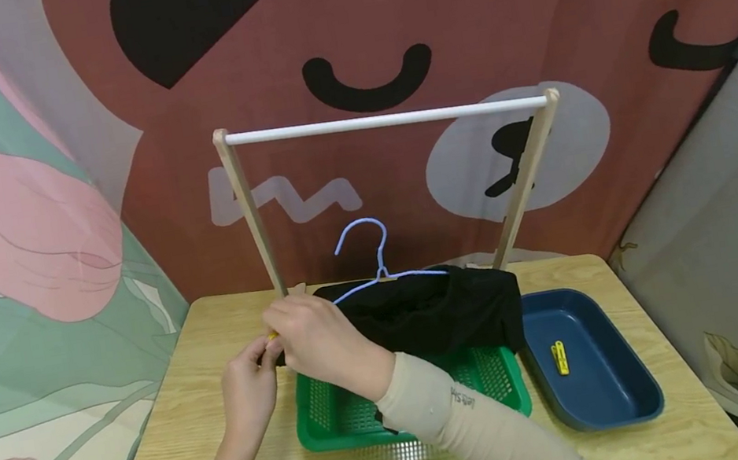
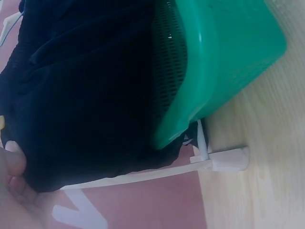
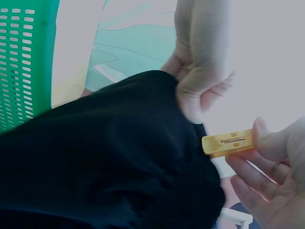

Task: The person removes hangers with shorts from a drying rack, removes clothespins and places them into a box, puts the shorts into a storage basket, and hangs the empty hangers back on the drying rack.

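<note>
While the person's right grip (image 1: 317, 341) pinches a yellow clothespin (image 3: 228, 143) between thumb and fingers, its tip at the edge of a black garment (image 1: 419, 322), the left grip (image 1: 248, 395), just beside it, holds that edge pinched. From both grips the garment stretches rightward over the back of a green basket (image 1: 346, 440), a light blue hanger (image 1: 381, 265) along its upper side. Beyond the grips stands a rack (image 1: 388, 119); well to their right, a second clothespin (image 1: 560, 358) lies in a dark blue tray (image 1: 607, 361) on the table (image 1: 176, 426)
</note>
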`<state>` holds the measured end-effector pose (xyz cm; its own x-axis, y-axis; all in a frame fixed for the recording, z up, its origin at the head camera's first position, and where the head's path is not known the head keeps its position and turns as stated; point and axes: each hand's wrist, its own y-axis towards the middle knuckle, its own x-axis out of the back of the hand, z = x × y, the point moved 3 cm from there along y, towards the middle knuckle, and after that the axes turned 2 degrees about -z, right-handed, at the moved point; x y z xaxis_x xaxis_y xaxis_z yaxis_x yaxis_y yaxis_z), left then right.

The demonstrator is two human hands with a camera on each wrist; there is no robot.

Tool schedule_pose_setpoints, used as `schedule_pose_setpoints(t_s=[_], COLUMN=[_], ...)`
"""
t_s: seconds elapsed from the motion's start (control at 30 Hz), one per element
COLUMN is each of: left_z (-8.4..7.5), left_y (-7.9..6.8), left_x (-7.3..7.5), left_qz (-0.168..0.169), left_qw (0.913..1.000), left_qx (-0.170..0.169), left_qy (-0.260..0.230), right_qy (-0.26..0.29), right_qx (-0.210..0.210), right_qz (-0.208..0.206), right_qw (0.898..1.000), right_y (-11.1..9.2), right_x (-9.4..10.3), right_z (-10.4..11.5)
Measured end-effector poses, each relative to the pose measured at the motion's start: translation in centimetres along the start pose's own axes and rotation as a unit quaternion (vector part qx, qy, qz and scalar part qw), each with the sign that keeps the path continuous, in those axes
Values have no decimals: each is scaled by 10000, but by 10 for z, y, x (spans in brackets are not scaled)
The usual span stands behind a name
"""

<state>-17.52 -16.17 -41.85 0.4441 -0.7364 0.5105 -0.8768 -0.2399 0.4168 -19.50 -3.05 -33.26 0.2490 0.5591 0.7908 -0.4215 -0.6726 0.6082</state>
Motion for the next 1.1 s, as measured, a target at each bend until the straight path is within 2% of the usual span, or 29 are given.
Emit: schedule_pose_setpoints(t_s=[0.27, 0.57, 0.73, 0.93, 1.1], left_z=[9, 11, 10, 10, 11], left_y=[-3, -1, -3, -3, -4], left_x=[-3, -5, -6, -6, -6], left_qz=[97, 93, 77, 35, 83], left_qw=[9996, 9992, 9989, 9990, 9986], left_qx=[276, 385, 463, 441, 524], left_qy=[13, -11, -70, 5, -27], right_qy=[-47, -431, -382, 286, 732], right_qx=[121, 58, -69, -460, -664], right_qz=[-177, 128, 200, 53, 180], right_qw=[9998, 9990, 9990, 9985, 9949], right_y=[-1, -17, -32, -56, -77], right_x=[15, 27, 33, 43, 48], right_z=[11, 9, 2, -4, -5])
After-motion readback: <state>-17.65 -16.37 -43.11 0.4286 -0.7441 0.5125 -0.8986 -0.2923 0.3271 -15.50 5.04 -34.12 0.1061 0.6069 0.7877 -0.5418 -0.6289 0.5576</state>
